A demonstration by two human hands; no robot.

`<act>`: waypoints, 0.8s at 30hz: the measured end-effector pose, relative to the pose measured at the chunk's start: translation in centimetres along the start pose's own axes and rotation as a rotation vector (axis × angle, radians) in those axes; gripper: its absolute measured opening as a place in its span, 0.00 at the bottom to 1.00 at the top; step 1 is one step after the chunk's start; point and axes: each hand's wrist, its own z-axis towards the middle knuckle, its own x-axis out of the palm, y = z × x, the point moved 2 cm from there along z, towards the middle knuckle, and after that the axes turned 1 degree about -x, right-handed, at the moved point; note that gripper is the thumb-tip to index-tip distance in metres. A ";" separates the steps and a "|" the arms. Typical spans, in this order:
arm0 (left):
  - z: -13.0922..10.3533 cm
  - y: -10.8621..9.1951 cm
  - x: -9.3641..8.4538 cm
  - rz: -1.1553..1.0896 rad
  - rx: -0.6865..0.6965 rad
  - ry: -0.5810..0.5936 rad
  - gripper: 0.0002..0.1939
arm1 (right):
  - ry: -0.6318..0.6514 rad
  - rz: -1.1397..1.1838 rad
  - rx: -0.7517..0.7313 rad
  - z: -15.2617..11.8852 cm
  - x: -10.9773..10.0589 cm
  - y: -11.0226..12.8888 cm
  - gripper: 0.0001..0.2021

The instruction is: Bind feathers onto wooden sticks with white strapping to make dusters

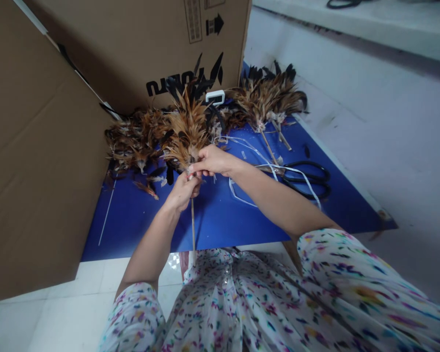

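A bundle of brown and black feathers stands on a thin stick above the near middle of the blue table. Wrapped round the top of that stick, just below the feathers, is my left hand. My right hand pinches at the base of the feathers, touching my left hand; what lies between its fingertips is too small to tell apart. White string lies in loose loops to the right, passing beneath my right forearm.
Black-handled scissors lie on the blue table at the right. Loose feathers are heaped at the left; another feather bundle rests at the back right. Cardboard walls the back and left, near a small white device.
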 end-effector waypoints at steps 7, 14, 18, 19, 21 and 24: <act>0.5 0.1 -0.4 -0.067 -0.048 0.020 0.05 | -0.035 -0.069 -0.014 -0.1 0.2 0.2 0.12; 0.6 -0.1 -0.1 -0.137 -0.100 -0.034 0.07 | -0.035 -0.039 -0.009 0.2 0.1 -0.1 0.09; 0.5 -0.2 -0.2 -0.117 -0.065 -0.020 0.06 | -0.021 0.044 -0.024 -0.2 0.2 -0.1 0.11; 0.5 -0.2 -0.3 -0.120 -0.061 -0.022 0.05 | -0.029 0.062 -0.039 -0.4 0.2 -0.1 0.11; 0.5 -0.2 -0.5 -0.144 -0.061 -0.035 0.05 | -0.097 0.086 -0.082 -1.2 -0.2 -0.1 0.11; 0.4 -0.2 -0.8 -0.184 -0.071 -0.055 0.10 | -0.289 0.071 -0.142 -2.4 -1.4 -0.5 0.12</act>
